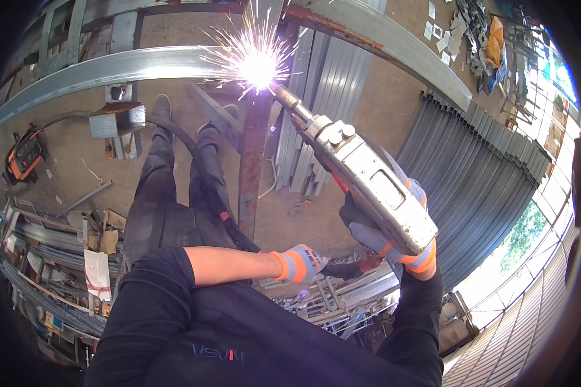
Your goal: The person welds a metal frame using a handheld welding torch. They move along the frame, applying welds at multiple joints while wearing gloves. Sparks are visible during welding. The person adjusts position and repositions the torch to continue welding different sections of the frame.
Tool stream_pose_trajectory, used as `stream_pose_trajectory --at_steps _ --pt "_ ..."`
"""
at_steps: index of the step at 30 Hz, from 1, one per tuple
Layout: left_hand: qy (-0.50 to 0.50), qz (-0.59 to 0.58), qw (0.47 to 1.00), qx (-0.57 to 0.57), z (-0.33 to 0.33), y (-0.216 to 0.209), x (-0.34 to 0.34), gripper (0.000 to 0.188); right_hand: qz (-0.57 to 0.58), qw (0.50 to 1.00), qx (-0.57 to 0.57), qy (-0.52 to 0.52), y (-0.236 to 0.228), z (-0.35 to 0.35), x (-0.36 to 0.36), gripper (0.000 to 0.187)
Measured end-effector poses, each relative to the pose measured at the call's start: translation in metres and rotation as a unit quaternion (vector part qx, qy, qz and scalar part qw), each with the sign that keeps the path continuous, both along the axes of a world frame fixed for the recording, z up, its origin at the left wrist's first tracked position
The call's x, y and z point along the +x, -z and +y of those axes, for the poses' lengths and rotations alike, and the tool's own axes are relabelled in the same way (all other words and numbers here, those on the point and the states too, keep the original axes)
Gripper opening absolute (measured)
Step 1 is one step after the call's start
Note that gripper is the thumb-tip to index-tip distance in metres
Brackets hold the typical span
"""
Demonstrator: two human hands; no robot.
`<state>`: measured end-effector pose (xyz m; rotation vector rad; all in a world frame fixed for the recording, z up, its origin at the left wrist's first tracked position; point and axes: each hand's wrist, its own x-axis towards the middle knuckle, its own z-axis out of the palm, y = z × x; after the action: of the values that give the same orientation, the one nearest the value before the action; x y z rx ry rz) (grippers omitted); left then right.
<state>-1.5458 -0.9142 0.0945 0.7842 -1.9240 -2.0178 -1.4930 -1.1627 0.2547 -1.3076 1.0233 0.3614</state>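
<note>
A metal-bodied handheld welding gun (361,174) slants up and left, with its nozzle at a bright arc. My right hand (374,240), in a grey and orange glove, is closed around its handle, partly hidden by the gun's body. White glare and sparks cover the spot where a shiny square steel tube (142,66) meets a rusty upright steel tube (254,155). Close to my body, my left hand (301,263), gloved alike, is closed on the gun's thick black cable (200,158). The cable shows on both sides of that fist.
Stacked dark ribbed metal sheets (471,187) lie at right. More long steel profiles (332,97) rest on the floor beyond the upright. An orange and black machine (25,156) stands at far left. Scrap and metal lengths (52,251) crowd the lower left. My legs (152,187) are beside the cable.
</note>
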Motion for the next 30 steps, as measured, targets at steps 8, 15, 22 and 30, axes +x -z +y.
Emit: stream_pose_trajectory --at_steps 8,15,22,30 --pt "0.009 -0.006 1.000 -0.007 0.000 -0.001 -0.002 0.031 0.011 0.999 0.022 0.021 -0.002 0.001 0.003 0.061" --pt "0.018 0.003 1.000 -0.012 0.000 0.000 -0.001 0.031 -0.084 0.996 -0.036 0.009 0.007 0.001 -0.016 0.057" --pt "-0.010 0.014 0.999 -0.040 0.005 0.000 -0.005 0.021 -0.084 0.979 -0.140 -0.126 0.012 -0.005 -0.013 0.064" --pt "0.071 0.017 0.997 0.002 0.004 -0.011 0.017 0.047 -0.086 0.980 -0.123 0.127 -0.023 0.003 -0.045 0.062"
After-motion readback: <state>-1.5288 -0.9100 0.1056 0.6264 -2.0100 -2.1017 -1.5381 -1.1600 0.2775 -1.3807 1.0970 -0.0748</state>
